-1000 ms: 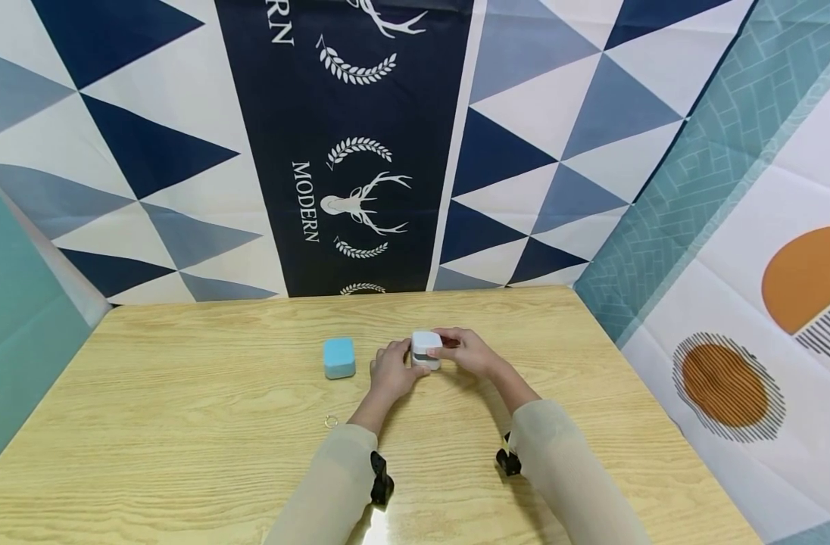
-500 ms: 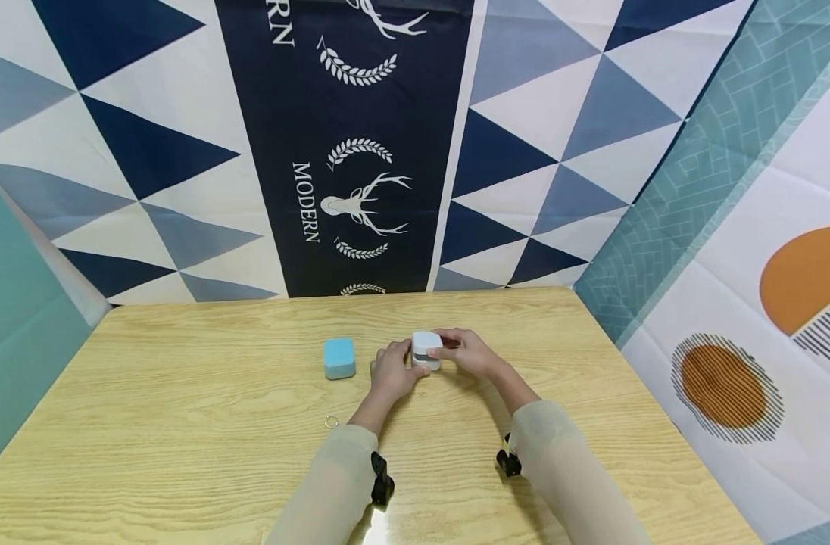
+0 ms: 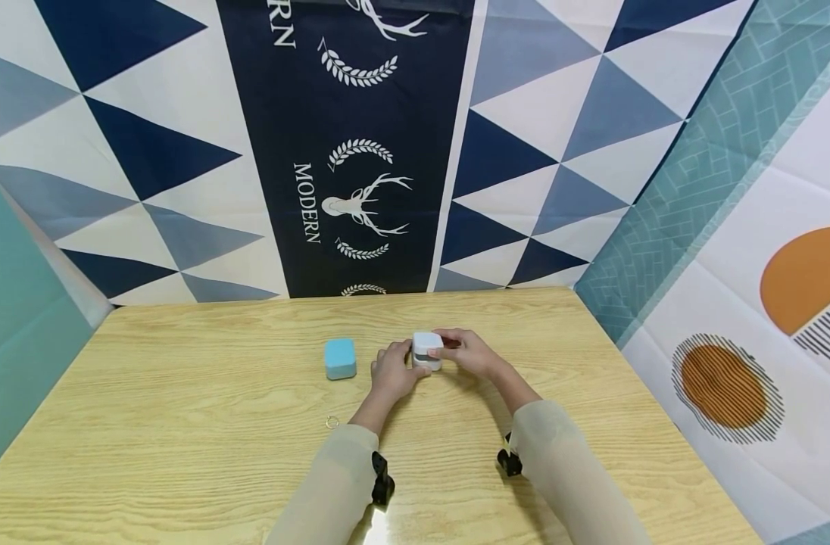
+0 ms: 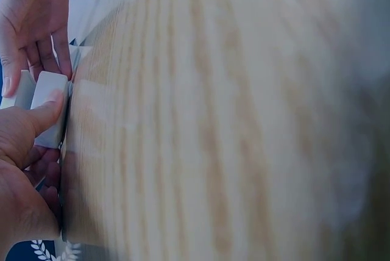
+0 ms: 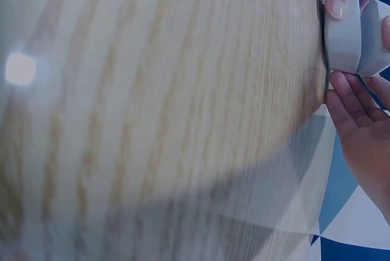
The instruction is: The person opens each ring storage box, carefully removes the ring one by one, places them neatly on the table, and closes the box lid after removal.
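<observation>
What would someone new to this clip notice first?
Both hands meet at mid-table on a small white box: the left hand grips its near side, the right hand its far side. A light blue box sits just to their left, and a small ring lies nearer the left sleeve.

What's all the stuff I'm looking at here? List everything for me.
white box: one, white with a dark seam, mid table, held between both hands
blue box: one, light blue, on the table beside the left hand
ring: one, small, metallic, on the table near the left sleeve
table: one, light wood grain
backdrop cloths: several, navy, white, teal and orange prints, behind and at the sides
left hand: one, grips the white box
right hand: one, grips the white box
</observation>
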Tool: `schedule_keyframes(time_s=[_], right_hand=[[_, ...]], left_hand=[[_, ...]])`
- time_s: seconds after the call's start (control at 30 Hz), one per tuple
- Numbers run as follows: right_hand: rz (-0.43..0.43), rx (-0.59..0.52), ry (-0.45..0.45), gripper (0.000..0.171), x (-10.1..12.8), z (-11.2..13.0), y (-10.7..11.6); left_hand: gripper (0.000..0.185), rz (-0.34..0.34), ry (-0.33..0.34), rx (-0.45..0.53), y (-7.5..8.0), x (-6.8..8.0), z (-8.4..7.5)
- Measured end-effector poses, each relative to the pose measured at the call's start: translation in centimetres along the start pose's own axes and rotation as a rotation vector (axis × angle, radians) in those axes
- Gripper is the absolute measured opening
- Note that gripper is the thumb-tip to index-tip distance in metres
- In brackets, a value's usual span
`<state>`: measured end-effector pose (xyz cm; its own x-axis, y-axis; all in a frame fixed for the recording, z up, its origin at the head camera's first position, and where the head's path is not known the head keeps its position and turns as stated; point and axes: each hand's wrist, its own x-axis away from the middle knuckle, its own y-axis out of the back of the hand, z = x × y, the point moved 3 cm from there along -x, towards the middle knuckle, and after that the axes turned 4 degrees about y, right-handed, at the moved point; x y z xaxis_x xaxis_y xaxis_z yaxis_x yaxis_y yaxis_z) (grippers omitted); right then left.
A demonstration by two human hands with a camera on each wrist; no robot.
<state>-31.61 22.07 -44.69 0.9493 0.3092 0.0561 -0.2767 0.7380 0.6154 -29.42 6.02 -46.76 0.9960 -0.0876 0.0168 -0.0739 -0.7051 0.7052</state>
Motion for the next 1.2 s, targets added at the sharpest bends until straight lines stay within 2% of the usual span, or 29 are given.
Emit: schedule_keyframes(time_s=[0.17, 0.3, 0.4, 0.5, 1.2], right_hand=[[0.004, 0.004, 0.016, 0.055, 0.1, 0.1, 0.0], [0.021, 0.007, 0.033, 0.054, 0.9, 1.7, 0.4], [0.019, 0.004, 0.022, 0.053, 0.8, 1.6, 0.3], [0.002, 0.013, 0.016, 0.053, 0.1, 0.1, 0.1], [0.005, 0.008, 0.006, 0.053, 0.3, 0.4, 0.2]], left_hand=[[0.064, 0.004, 0.004, -0.005, 0.0, 0.0, 0.0], [0.064, 0.007, 0.004, -0.012, 0.0, 0.0, 0.0], [0.065, 0.008, 0.007, -0.011, 0.0, 0.0, -0.1], [0.064, 0.008, 0.009, -0.010, 0.0, 0.0, -0.1], [0.065, 0.008, 0.007, -0.001, 0.1, 0.2, -0.2]])
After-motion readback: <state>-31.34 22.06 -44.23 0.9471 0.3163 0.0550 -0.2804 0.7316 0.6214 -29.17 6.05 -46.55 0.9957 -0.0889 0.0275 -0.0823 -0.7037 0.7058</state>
